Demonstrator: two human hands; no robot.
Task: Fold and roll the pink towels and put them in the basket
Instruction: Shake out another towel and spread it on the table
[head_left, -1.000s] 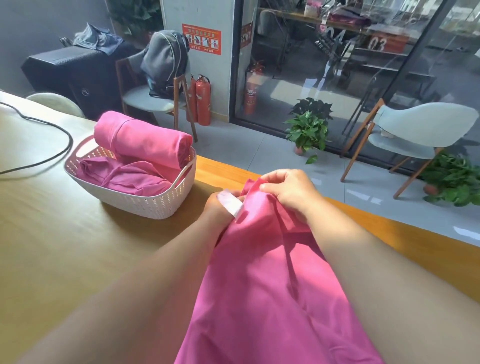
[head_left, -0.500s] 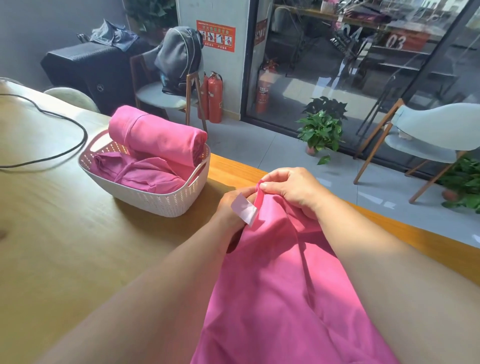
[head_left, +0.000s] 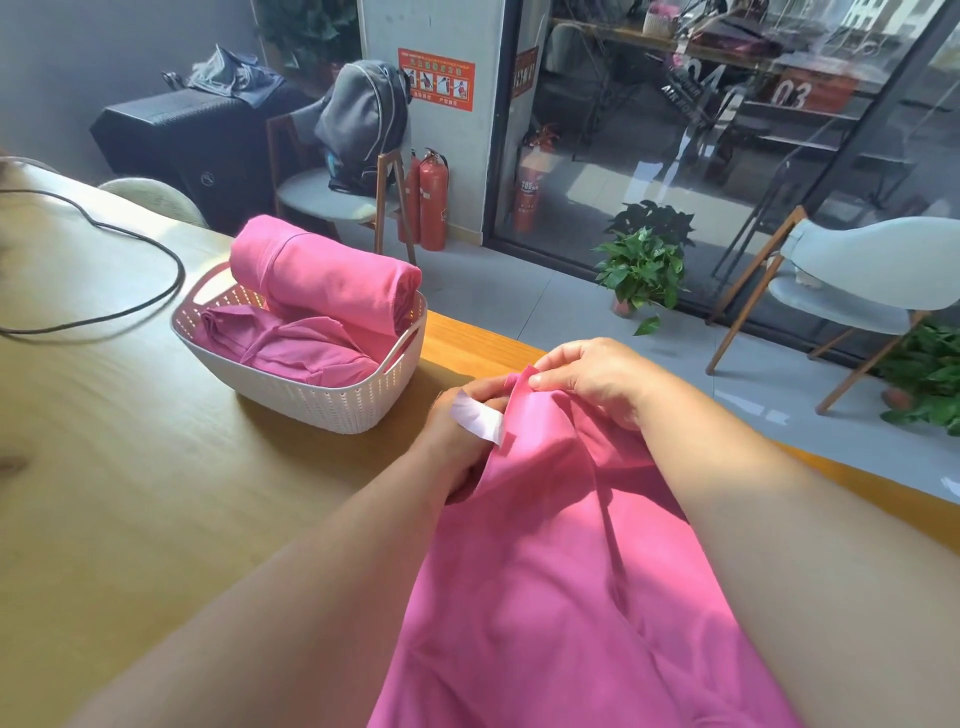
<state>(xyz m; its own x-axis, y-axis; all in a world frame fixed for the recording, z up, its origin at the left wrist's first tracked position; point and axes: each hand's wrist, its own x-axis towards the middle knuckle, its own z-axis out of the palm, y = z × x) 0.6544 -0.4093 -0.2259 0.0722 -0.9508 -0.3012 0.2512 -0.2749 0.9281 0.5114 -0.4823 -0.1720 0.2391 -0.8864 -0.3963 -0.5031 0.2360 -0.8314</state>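
A loose pink towel (head_left: 561, 571) hangs from both my hands down toward me over the wooden table (head_left: 130, 493). My right hand (head_left: 592, 379) pinches its top corner. Just left of it, my left hand (head_left: 457, 431) grips the towel's edge beside a white label (head_left: 478, 415). A white woven basket (head_left: 311, 400) stands on the table to the left of my hands. It holds a rolled pink towel (head_left: 322, 275) lying across the top and another pink towel (head_left: 291, 348) under it.
A black cable (head_left: 130, 306) loops over the table's far left. The table's far edge runs right behind my hands. Beyond it are chairs (head_left: 857, 291), potted plants (head_left: 644, 265), fire extinguishers (head_left: 431, 197) and a glass wall.
My hands have kept their hold on the towel's top edge and shifted only slightly. The view has swung a little left, so the basket sits further right in frame.
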